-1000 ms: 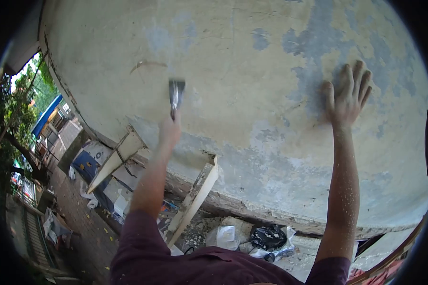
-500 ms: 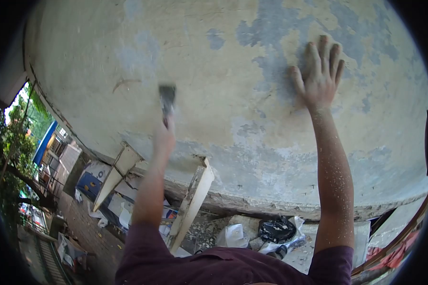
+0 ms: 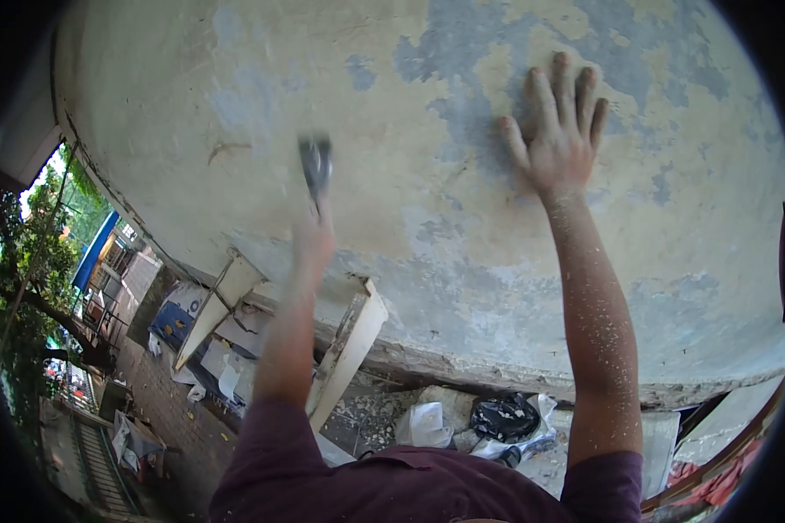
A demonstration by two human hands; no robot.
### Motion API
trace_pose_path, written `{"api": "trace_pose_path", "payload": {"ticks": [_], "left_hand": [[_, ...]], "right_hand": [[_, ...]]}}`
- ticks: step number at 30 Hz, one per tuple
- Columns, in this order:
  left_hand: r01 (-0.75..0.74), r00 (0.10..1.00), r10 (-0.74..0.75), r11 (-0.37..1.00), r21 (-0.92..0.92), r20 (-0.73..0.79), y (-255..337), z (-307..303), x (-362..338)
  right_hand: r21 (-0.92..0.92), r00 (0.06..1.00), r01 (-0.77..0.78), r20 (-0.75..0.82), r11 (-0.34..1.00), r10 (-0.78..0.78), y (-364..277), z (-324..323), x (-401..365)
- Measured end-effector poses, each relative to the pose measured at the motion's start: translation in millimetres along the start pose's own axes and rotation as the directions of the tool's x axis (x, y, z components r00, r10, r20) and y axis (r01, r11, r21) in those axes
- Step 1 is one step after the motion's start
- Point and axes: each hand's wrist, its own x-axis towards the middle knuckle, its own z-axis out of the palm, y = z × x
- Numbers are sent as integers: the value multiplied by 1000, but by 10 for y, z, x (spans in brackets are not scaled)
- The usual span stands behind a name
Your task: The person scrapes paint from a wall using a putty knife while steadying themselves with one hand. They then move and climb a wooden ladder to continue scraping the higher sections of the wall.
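In the head view, a scraper (image 3: 316, 159) is held, blade up, in front of the middle left of the wall (image 3: 375, 166) by the left hand (image 3: 313, 244), which seems closed around the handle; the exact set of its fingers cannot be told through the blur. The right hand (image 3: 560, 161) is laid flat, fingers spread, against the wall toward its upper right, and nothing is gripped by it. Scraping appears to be the step in hand, though whether the wall is touched by the blade cannot be made out. For a further stroke, the blade would need to be kept low against the surface and the wrist steady. A broad, unblocked stretch of wall is left between the hands and up toward the upper left corner. Less room is given below: near the wall's rough lower edge, a slanting board (image 3: 353, 353) is set close to the left forearm, and a black bag (image 3: 504, 418) and a white bag (image 3: 424, 425) are seen beneath that edge.
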Motion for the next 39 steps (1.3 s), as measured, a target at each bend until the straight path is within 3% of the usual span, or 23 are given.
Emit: {"api": "trace_pose_path", "payload": {"ticks": [1, 2, 4, 7, 14, 15, 16, 17, 18, 19, 20, 23, 25, 27, 28, 29, 30, 32, 33, 34, 36, 37, 39], "left_hand": [[184, 976, -174, 981, -69, 129, 80, -22, -560], [406, 786, -538, 821, 400, 305, -66, 6, -911], [462, 815, -514, 856, 234, 270, -70, 62, -964], [363, 819, -457, 881, 305, 347, -216, -202, -709], [425, 820, -474, 880, 214, 321, 294, -221, -244], [353, 910, -362, 932, 79, 201, 506, -183, -82], [361, 925, -362, 932, 33, 116, 546, -151, 235], [239, 971, -239, 968, -79, 14, 617, -170, 709], [136, 982, -166, 952, 274, 89, 548, -221, 1250], [262, 883, -373, 895, 361, 285, 1139, -543, 1723], [146, 907, -263, 929, 340, 330, 1050, -566, 2190], [295, 925, -327, 939, 179, 192, 1413, -557, 2051], [197, 980, -199, 976, -89, -17, 1373, -176, 1033], [296, 948, -277, 949, -112, 160, 671, 305, -153], [343, 932, -328, 936, -83, 152, 557, 433, -827], [470, 795, -508, 862, 192, 332, 454, 444, -1226], [368, 899, -395, 916, 161, 189, 355, 580, -1524], [452, 864, -449, 891, 45, 228, 663, 478, -1062], [301, 953, -290, 935, -190, 83, 860, 428, -623], [318, 947, -321, 928, -195, 16, 996, 381, -133], [500, 851, -470, 862, -87, 235, 1656, -199, 819], [494, 854, -462, 864, -93, 238, 1605, -180, 905], [233, 970, -216, 955, -181, 108, 1474, -97, 819]], "right_hand": [[-41, 999, -9, 32, 999, 10, -17, -41, -5], [-36, 999, -19, 25, 999, 20, -22, -55, -36], [-52, 998, -19, 60, 998, 22, -24, -41, -21], [-24, 1000, -13, 24, 1000, 14, -17, -31, 43], [-2, 999, 0, 52, 1000, 0, -1, -29, -56], [16, 999, 7, 50, 1000, -8, 6, -20, -67], [31, 999, 14, 43, 999, -15, 12, -18, -64], [26, 999, 17, 37, 1000, -18, 18, -20, -37], [16, 999, 13, 45, 1000, -14, 16, -28, -31], [8, 998, 14, 61, 1000, -14, 3, -43, -46], [2, 998, 25, 64, 1000, -25, -7, -46, -51], [-4, 998, 25, 57, 1000, -25, 8, -56, -54], [-5, 998, 8, 65, 1000, -8, -4, -61, -38], [20, 998, 4, 67, 1000, -5, 10, -69, -20], [38, 997, 8, 75, 999, -11, 10, -85, -36], [41, 997, 5, 74, 999, -8, 12, -73, -39], [45, 998, -2, 57, 999, -1, 7, -59, -40], [12, 998, 12, 60, 1000, -13, 13, -54, -40], [13, 998, 22, 61, 1000, -22, 5, -68, -41], [10, 998, 14, 62, 1000, -15, -4, -72, -32], [2, 998, 6, 60, 1000, -6, -19, -54, -18], [-4, 999, 9, 48, 1000, -9, -16, -40, -4], [-9, 998, 16, 64, 1000, -15, -16, -74, -81]]}}
